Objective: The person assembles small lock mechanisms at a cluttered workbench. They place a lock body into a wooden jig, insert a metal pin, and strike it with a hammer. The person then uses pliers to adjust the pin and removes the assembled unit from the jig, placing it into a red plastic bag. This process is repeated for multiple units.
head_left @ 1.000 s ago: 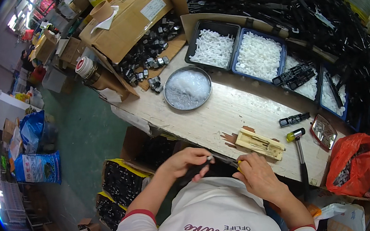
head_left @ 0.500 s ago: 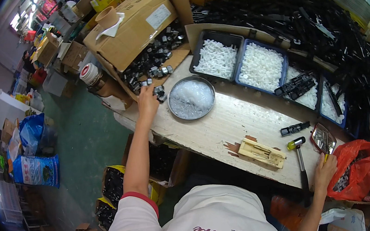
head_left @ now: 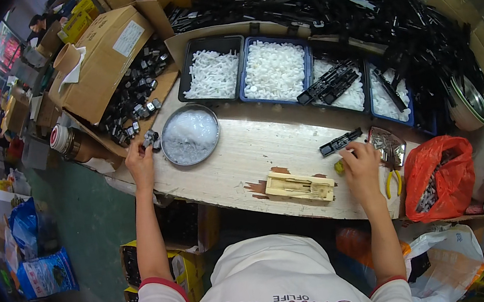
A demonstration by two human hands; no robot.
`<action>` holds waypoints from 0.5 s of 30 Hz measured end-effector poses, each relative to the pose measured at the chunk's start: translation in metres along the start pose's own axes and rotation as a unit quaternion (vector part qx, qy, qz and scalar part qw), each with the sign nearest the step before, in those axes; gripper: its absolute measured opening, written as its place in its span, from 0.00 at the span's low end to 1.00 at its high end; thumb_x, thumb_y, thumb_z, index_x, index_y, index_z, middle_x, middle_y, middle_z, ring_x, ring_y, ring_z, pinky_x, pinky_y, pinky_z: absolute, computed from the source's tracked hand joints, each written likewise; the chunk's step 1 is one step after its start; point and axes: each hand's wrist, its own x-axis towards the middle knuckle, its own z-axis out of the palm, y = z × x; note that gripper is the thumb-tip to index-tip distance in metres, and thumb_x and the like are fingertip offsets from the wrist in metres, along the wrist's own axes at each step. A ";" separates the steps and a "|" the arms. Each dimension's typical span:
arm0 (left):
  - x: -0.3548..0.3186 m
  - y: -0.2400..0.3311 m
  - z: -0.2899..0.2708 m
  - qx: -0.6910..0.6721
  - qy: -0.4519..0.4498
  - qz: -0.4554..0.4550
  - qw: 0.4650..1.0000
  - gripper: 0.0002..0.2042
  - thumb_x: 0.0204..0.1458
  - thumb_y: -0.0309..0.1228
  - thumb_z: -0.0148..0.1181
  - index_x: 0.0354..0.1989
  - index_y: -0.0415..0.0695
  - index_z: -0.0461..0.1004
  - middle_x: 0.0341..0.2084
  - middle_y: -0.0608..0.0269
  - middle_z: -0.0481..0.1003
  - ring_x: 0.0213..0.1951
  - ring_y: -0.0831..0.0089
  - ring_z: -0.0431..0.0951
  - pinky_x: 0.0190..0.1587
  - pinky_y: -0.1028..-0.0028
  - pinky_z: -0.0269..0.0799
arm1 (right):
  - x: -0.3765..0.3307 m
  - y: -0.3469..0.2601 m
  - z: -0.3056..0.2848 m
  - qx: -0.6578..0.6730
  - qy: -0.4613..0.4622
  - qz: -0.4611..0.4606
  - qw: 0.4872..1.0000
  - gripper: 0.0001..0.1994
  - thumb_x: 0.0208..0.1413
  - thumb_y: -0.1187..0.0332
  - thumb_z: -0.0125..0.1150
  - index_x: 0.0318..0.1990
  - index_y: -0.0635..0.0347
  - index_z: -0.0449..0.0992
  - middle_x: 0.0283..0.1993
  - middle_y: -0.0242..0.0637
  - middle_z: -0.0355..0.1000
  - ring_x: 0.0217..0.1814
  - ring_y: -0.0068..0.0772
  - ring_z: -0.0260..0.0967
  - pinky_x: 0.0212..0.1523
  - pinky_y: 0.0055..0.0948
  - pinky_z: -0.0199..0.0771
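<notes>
At the left of the frame, the left hand (head_left: 140,164) is stretched out over the pale, worn wooden worktop (head_left: 237,158), fingertips right at a small black-and-silver block (head_left: 150,140). Pinched or merely touched? From here I cannot tell. Just right of it sits a round metal dish (head_left: 196,162) heaped with clear, glossy bits; above it, more dark blocks (head_left: 137,88) spill beside a big brown cardboard box (head_left: 99,78) in the upper left.

Over to right of centre, and the hands are well apart! The right hand (head_left: 362,169) has its fingers bent down over a yellow-faced hammer (head_left: 339,166), mostly hidden beneath it; whether the grip is closed, I cannot tell. Just above those fingers lies a long black ribbed plastic part (head_left: 340,142), and to the right, yellow-handled pliers (head_left: 393,183) rest near a bulging red plastic bag (head_left: 451,184).

Lower centre, a cream, oblong slotted block (head_left: 300,187) lies near the table's front edge, between the two arms. Upper centre, a black plastic tray (head_left: 211,99) and a blue plastic tray (head_left: 275,101) stand side by side, full of small white pieces, with a great mound of long black parts (head_left: 295,0) behind them.
</notes>
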 end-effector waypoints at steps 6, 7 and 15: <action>-0.014 -0.012 -0.008 -0.238 -0.019 -0.240 0.941 0.08 0.44 0.23 0.61 0.30 0.37 0.69 0.18 0.65 0.67 0.17 0.79 0.68 0.17 0.79 0.64 | 0.035 -0.008 0.022 -0.043 -0.068 -0.051 0.995 0.03 0.41 0.73 0.56 0.26 0.55 0.73 0.34 0.33 0.66 0.44 0.36 0.60 0.46 0.44 0.53; -0.013 -0.004 -0.011 -0.330 -0.019 -0.300 0.895 0.08 0.45 0.24 0.60 0.32 0.37 0.69 0.18 0.66 0.68 0.17 0.80 0.68 0.16 0.80 0.64 | 0.039 -0.007 0.024 -0.055 -0.076 -0.061 0.994 0.02 0.41 0.73 0.55 0.25 0.55 0.73 0.33 0.34 0.65 0.43 0.36 0.60 0.46 0.44 0.53; -0.040 0.040 -0.038 -0.472 -0.081 -0.337 0.811 0.12 0.47 0.21 0.58 0.41 0.33 0.69 0.24 0.60 0.72 0.22 0.76 0.73 0.20 0.80 0.70 | 0.020 -0.063 -0.003 0.009 -0.065 -0.152 0.986 0.07 0.41 0.74 0.53 0.31 0.55 0.71 0.32 0.34 0.63 0.39 0.35 0.60 0.46 0.47 0.52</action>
